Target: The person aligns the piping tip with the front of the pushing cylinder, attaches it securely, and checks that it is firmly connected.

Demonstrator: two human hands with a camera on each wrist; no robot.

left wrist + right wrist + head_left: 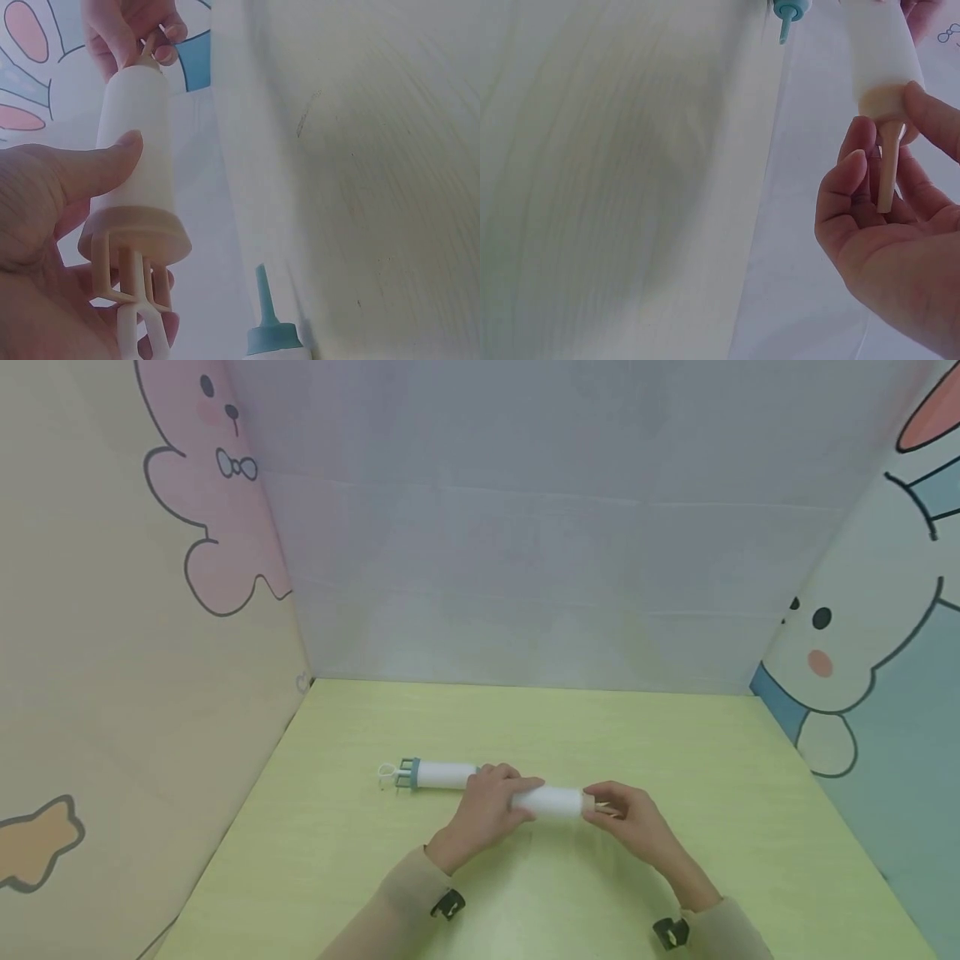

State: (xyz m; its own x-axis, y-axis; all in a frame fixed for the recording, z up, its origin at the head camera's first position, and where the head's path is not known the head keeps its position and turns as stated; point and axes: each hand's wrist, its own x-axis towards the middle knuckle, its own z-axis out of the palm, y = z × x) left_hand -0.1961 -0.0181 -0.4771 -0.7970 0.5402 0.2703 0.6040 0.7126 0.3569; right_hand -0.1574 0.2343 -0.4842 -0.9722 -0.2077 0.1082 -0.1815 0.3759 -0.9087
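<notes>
A white syringe with beige end fittings is held above the table, its barrel in the grip of my left hand. In the left wrist view, the thumb lies along the barrel, and a beige bracket and a white pull ring extend past the palm. The fingers of my right hand pinch the beige nozzle cap at the other end. Its thin nozzle points into the cupped palm. Behind the left hand lies a second white syringe with blue-green fittings.
A pale yellow-green table lies under both hands. A plain wall panel closes off the back. Cartoon-printed panels flank it, the left one and the right one.
</notes>
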